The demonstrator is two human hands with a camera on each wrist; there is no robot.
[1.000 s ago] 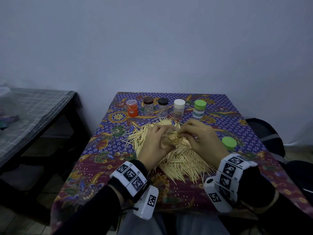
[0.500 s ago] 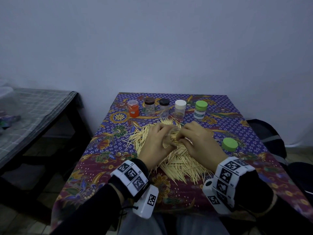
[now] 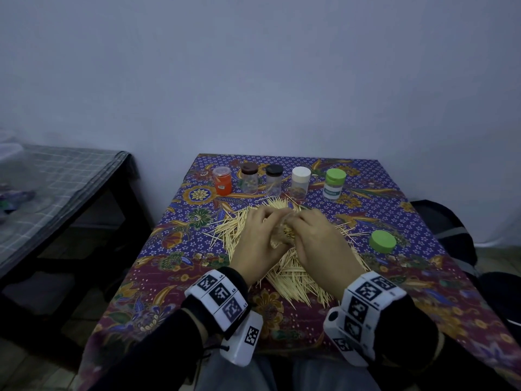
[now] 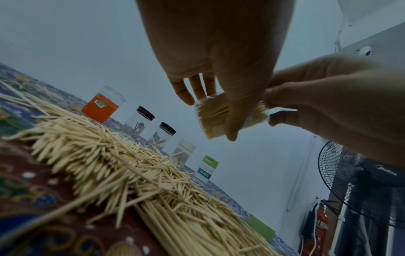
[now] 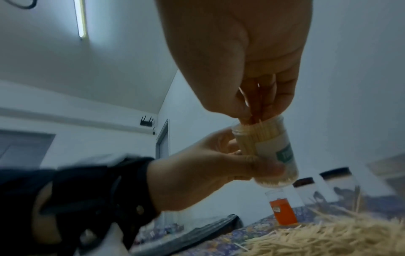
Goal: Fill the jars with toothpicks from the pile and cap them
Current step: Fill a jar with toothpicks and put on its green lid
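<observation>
Above the toothpick pile (image 3: 296, 280) my left hand (image 3: 260, 238) grips a clear labelled jar (image 5: 269, 149), tilted and packed with toothpicks; its mouth is uncapped. My right hand (image 3: 315, 235) pinches a few toothpicks (image 5: 254, 107) whose tips are in the jar mouth. The left wrist view shows the jar (image 4: 213, 116) held between thumb and fingers. A loose green cap (image 3: 382, 241) lies on the cloth to the right of the pile. In the head view the hands hide most of the jar.
A row stands behind the pile: an orange jar (image 3: 222, 180), a brown-capped jar (image 3: 249, 177), a black-capped jar (image 3: 274, 179), a white-capped jar (image 3: 300, 183) and a green-capped jar (image 3: 334, 184). A checked bench (image 3: 56, 187) is at left, a dark bag (image 3: 445, 230) at right.
Both hands stay together over the pile with the jar between them. The right hand's fingers have closed in a little on the jar mouth.
</observation>
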